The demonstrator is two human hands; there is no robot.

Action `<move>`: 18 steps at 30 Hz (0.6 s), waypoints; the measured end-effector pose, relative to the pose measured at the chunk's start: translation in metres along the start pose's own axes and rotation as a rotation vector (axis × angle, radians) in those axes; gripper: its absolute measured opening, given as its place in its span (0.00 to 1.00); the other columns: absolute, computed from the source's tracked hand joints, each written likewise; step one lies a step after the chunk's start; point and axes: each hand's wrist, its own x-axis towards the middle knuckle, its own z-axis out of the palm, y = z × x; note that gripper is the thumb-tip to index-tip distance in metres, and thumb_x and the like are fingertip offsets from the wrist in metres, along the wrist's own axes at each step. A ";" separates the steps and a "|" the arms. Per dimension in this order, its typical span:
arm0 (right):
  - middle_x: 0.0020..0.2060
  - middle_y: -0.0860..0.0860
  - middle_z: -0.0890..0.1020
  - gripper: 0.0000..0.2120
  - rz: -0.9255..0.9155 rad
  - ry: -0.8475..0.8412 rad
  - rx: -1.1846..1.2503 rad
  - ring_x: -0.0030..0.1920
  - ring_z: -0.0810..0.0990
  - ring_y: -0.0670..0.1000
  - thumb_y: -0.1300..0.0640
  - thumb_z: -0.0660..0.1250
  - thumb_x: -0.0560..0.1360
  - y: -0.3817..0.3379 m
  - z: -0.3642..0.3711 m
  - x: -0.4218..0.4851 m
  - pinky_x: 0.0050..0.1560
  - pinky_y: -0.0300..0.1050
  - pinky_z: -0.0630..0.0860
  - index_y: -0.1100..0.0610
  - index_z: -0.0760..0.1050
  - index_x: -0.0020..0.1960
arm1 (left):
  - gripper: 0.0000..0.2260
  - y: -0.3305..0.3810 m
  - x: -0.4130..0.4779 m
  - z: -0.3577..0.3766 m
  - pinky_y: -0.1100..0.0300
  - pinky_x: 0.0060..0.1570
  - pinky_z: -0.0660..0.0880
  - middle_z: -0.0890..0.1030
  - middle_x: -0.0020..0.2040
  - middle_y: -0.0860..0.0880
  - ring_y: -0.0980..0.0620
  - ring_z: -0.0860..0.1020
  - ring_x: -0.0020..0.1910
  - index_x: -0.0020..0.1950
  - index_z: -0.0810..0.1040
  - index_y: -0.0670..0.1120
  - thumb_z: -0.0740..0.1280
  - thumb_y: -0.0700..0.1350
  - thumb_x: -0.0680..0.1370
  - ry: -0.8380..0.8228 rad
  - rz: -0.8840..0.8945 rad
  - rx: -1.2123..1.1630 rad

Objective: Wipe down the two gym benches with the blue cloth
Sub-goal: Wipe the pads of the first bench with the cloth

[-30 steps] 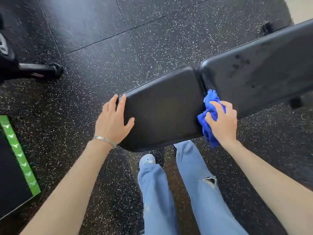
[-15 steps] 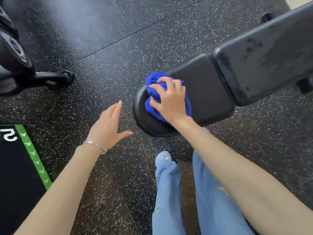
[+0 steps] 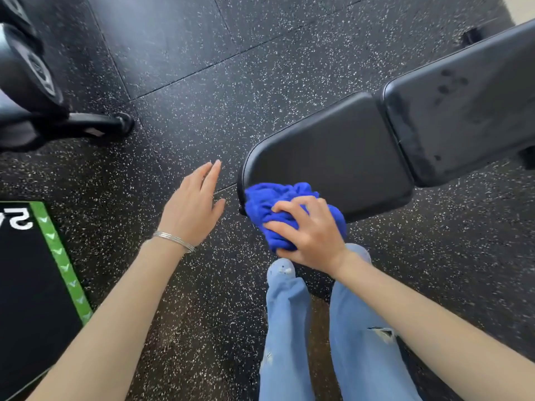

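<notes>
Black rubber gym flooring (image 3: 237, 91) flecked with white runs under everything, its tile seams showing as thin straight lines, and nearest the camera two legs in light blue jeans (image 3: 289, 328) stand on it, one knee torn, with pale shoe tips just short of the bench. To the bench's left, low on the floor, lies a black mat (image 3: 31, 285) edged with a green arrow-patterned stripe and bearing white characters. The right hand (image 3: 312, 233) presses a bunched blue cloth (image 3: 272, 206) against the near left corner of the bench seat pad (image 3: 327, 157), fingers curled over and gripping the fabric, which drapes over the pad's rounded edge. The left hand (image 3: 194, 204) hovers over the floor just left of that corner, clear of the pad, fingers extended and loosely together, thumb out, holding nothing; thin silver bangles (image 3: 173, 240) circle its wrist. The gym bench runs with its long axis from that near corner away to the upper right, the seat pad meeting the longer back pad (image 3: 463, 105) at a narrow gap, and the back pad shows dull smudges. Far off to the bench's left, a dark equipment frame (image 3: 95, 125) rests on the floor beside round black weights (image 3: 31, 70).
</notes>
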 end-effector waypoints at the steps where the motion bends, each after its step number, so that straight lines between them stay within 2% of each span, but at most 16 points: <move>1: 0.50 0.54 0.83 0.10 0.013 0.005 0.012 0.43 0.79 0.60 0.49 0.69 0.68 0.016 -0.006 -0.012 0.41 0.51 0.73 0.52 0.83 0.46 | 0.29 0.002 0.003 -0.001 0.51 0.70 0.64 0.62 0.74 0.42 0.43 0.64 0.71 0.77 0.54 0.42 0.62 0.46 0.79 0.004 0.000 0.007; 4: 0.50 0.56 0.82 0.12 0.183 0.033 -0.006 0.42 0.79 0.61 0.53 0.71 0.65 0.072 -0.024 -0.029 0.42 0.54 0.75 0.53 0.84 0.47 | 0.28 0.014 0.020 -0.003 0.50 0.71 0.64 0.62 0.74 0.42 0.44 0.63 0.72 0.77 0.55 0.42 0.59 0.48 0.80 0.005 0.028 0.020; 8: 0.55 0.57 0.78 0.14 0.746 0.149 0.003 0.47 0.76 0.63 0.58 0.71 0.66 0.113 -0.027 0.002 0.49 0.58 0.74 0.56 0.82 0.52 | 0.27 0.046 0.048 0.001 0.49 0.69 0.65 0.62 0.74 0.42 0.42 0.63 0.71 0.77 0.55 0.43 0.58 0.50 0.80 -0.011 0.059 0.011; 9: 0.56 0.57 0.78 0.14 0.783 0.166 0.018 0.48 0.76 0.63 0.58 0.71 0.67 0.113 -0.026 0.018 0.50 0.58 0.73 0.56 0.82 0.53 | 0.27 0.054 0.054 0.002 0.48 0.68 0.65 0.62 0.74 0.42 0.42 0.63 0.71 0.77 0.55 0.44 0.58 0.51 0.80 -0.014 0.057 0.015; 10: 0.56 0.57 0.79 0.14 0.697 0.154 0.010 0.49 0.76 0.64 0.57 0.71 0.67 0.112 -0.023 0.034 0.49 0.57 0.73 0.56 0.82 0.52 | 0.28 0.061 0.060 0.003 0.48 0.67 0.66 0.62 0.74 0.42 0.42 0.63 0.71 0.77 0.55 0.44 0.59 0.51 0.80 -0.019 0.051 0.024; 13: 0.52 0.56 0.82 0.14 0.187 0.047 -0.066 0.44 0.79 0.62 0.54 0.71 0.65 0.118 -0.017 0.067 0.42 0.52 0.75 0.55 0.83 0.50 | 0.28 0.076 0.078 0.004 0.48 0.65 0.67 0.62 0.74 0.42 0.41 0.63 0.70 0.77 0.55 0.44 0.59 0.52 0.80 -0.038 0.003 0.040; 14: 0.51 0.55 0.82 0.14 0.124 0.016 -0.069 0.43 0.79 0.61 0.53 0.71 0.64 0.128 -0.020 0.072 0.41 0.51 0.75 0.54 0.83 0.49 | 0.29 0.079 0.084 0.004 0.48 0.64 0.67 0.62 0.74 0.42 0.41 0.64 0.70 0.77 0.54 0.44 0.59 0.52 0.80 -0.043 -0.021 0.034; 16: 0.52 0.56 0.82 0.15 0.198 0.008 -0.059 0.43 0.79 0.62 0.55 0.72 0.63 0.155 -0.026 0.074 0.41 0.52 0.75 0.54 0.83 0.50 | 0.28 0.085 0.094 0.002 0.47 0.64 0.67 0.63 0.73 0.42 0.40 0.65 0.69 0.77 0.54 0.44 0.58 0.52 0.80 -0.054 -0.052 0.034; 18: 0.54 0.57 0.80 0.17 0.401 0.044 -0.070 0.45 0.78 0.63 0.57 0.71 0.63 0.185 -0.031 0.068 0.43 0.53 0.75 0.55 0.82 0.52 | 0.28 0.093 0.105 0.002 0.47 0.63 0.68 0.63 0.73 0.43 0.40 0.66 0.68 0.77 0.54 0.44 0.57 0.53 0.80 -0.064 -0.054 0.059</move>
